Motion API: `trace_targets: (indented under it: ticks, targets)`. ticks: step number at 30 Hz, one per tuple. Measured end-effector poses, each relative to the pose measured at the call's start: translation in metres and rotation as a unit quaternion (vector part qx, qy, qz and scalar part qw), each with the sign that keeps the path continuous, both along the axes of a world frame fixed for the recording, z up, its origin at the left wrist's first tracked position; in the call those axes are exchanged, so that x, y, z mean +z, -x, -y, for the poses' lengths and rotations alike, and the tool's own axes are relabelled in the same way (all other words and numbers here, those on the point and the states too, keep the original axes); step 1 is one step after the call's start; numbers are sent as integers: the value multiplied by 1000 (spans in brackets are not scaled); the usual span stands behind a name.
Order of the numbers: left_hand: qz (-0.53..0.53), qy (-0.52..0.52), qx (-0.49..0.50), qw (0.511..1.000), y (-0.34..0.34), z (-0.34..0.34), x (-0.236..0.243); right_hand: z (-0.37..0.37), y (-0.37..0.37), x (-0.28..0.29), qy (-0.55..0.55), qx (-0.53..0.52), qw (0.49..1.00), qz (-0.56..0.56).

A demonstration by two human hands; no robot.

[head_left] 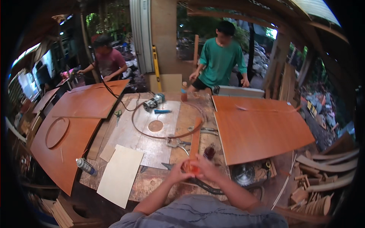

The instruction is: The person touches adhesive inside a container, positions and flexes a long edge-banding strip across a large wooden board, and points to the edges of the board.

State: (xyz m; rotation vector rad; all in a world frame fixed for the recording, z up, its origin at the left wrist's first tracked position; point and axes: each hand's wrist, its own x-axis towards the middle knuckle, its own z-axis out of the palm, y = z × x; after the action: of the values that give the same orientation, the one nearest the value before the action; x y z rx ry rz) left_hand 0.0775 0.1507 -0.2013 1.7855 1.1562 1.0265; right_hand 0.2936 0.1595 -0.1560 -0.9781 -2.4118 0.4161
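Both hands meet over the near middle of the workbench around a small round, translucent orange-red thing (191, 167); its exact kind is not clear. My left hand (180, 174) curls round its left side. On the other side, my right hand (210, 169) is closed on it, with fingers over the top. Just beyond my right hand stands a dark red bottle (209, 151). A reddish wood strip (195, 138) runs away from my hands, beside metal locking clamps (177, 143). Farther off, a large loop of brown edge banding (135, 127) rests on the bench.
Reddish panels lie left (81, 131) and right (262, 131). A trim router (154, 102), spray can (86, 167), pale plywood sheet (121, 174) and circular saw blade (243, 174) surround the work area. A person in green (222, 60) stands across the bench; another (108, 62) works far left.
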Motion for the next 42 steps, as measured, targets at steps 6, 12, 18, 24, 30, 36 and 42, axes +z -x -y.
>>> trace_targets:
  ticks: [6,12,18,24,30,36,42]
  targets:
    - [139,-48,-91,985,-40,-68,64,-38,-34,36,-98,-32,991,-87]
    - [132,-19,-187,973,-54,-118,112,-36,-54,112,-13,-75,990,-119]
    - [182,-4,-203,962,-58,-93,105,-43,-67,114,36,-69,986,-150]
    - [201,78,-171,961,-20,-37,61,-29,-69,73,179,-23,925,-335]
    - [171,122,-113,971,-12,7,5,5,-40,42,147,2,980,-133]
    - [74,-29,-66,995,-26,-18,43,14,-41,47,55,0,998,34]
    - [41,-144,-40,988,-28,-29,73,7,-32,79,-33,-47,997,51]
